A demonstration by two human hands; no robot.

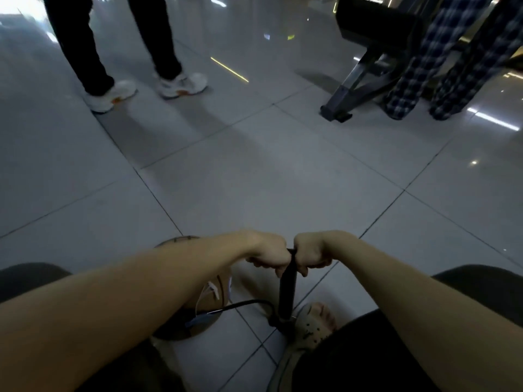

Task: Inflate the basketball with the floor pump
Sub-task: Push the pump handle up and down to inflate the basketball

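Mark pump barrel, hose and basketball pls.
pump barrel (287,291), head view, middle of the black upright shaft.
hose (246,303), head view, black stretch arcing from the pump's base toward the ball.
basketball (209,302), head view, tan surface showing under the left forearm.

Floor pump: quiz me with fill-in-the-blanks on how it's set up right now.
The left grip and right grip both hold the ____ of the pump.
The black hose runs from the pump base to the ____.
A ____ in a sandal rests by the pump base.
Missing: handle; basketball; foot.
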